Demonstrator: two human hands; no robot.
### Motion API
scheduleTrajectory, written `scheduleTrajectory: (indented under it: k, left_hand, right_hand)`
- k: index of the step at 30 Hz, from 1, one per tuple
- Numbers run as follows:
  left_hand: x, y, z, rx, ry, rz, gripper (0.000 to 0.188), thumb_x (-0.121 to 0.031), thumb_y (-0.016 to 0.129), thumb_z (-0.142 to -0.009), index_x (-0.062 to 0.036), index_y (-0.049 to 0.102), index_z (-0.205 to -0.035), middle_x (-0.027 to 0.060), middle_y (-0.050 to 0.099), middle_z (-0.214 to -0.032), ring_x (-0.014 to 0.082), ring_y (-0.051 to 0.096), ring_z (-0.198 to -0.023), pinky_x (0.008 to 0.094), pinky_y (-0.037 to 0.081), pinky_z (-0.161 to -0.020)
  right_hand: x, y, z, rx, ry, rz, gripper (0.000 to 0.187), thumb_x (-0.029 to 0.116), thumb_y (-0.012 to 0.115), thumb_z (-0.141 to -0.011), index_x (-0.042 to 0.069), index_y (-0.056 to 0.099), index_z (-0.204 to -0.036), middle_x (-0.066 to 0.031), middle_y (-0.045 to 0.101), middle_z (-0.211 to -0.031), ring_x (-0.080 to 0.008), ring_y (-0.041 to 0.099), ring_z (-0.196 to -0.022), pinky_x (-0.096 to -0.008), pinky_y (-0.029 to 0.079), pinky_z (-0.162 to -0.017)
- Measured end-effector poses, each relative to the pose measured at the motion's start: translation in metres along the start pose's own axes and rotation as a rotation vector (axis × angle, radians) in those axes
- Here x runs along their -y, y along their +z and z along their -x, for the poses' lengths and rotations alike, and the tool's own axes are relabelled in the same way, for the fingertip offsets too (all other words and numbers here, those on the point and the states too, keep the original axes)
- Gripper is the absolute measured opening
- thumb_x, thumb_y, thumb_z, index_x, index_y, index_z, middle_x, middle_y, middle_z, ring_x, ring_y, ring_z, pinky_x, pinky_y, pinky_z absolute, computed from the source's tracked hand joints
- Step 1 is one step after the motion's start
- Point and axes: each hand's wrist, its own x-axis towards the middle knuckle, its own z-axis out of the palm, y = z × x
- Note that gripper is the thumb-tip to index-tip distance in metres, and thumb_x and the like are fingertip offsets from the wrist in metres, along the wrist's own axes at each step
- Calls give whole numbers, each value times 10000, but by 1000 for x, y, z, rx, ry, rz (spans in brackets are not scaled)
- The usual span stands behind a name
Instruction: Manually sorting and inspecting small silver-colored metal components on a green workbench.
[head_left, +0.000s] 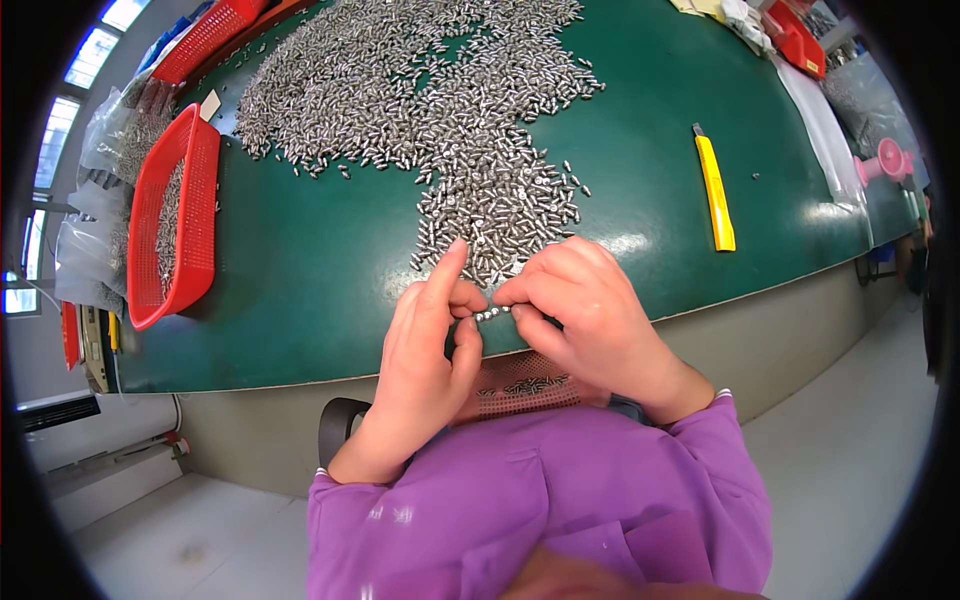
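Between my two hands, close to the table's near edge, a short row of small shiny metal pieces [492,314] is pinched end to end. My left hand [425,335] closes thumb and fingers on the row's left end, its index finger stretched up toward the pile. At the other end, my right hand [580,305] grips with thumb and index finger. Just beyond my fingertips spreads a big pile of small pointed metal pieces [500,190], reaching to the far side. Below my hands, a pinkish mesh basket [500,375] holds more of these pieces.
On the green table [640,200] lies a yellow utility knife [714,190] at the right. A red plastic basket [200,220] with metal pieces stands at the left, near filled clear bags [90,240]. A pink object [885,162] sits at the far right edge.
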Motion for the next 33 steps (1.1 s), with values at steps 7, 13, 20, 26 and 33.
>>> scheduleTrajectory:
  k: [7,13,20,26,33]
  left_hand:
    - [-2,-15,2,205,39,87,778,136,649,-788,-16,403,-1510,48,638,-917,193,597,-856,332,485,-813]
    - [-2,-2,0,-47,-2,34,781,120,684,-802,-33,404,-1516,76,663,-1039,226,608,-895,339,511,-785]
    - [1,9,-10,-117,64,-147,731,125,674,-787,-3,452,-1472,87,634,-987,255,585,-885,381,481,-840]
    - [0,7,-10,-91,12,-112,718,125,671,-790,9,455,-1465,77,618,-937,245,573,-860,371,484,-813]
    - [-1,8,-13,-109,32,-107,705,121,670,-795,15,456,-1459,71,605,-905,240,562,-827,362,486,-771]
  right_hand:
    - [-5,-23,6,245,-79,-96,128,57,696,-790,119,699,-901,-22,590,-876,-258,571,-888,-389,450,-789]
    - [0,-12,0,-29,83,-13,188,50,727,-792,95,695,-972,-60,620,-922,-285,591,-876,-400,490,-746]
    - [2,1,-8,-38,2,110,204,66,737,-793,70,658,-980,-76,586,-933,-285,566,-895,-396,490,-783]
    - [0,-1,-9,0,-39,78,172,41,716,-796,59,644,-951,-86,580,-920,-284,564,-884,-390,486,-778]
    - [0,0,-12,-16,-89,67,185,-3,689,-776,50,624,-940,-95,561,-893,-288,551,-851,-390,480,-759]
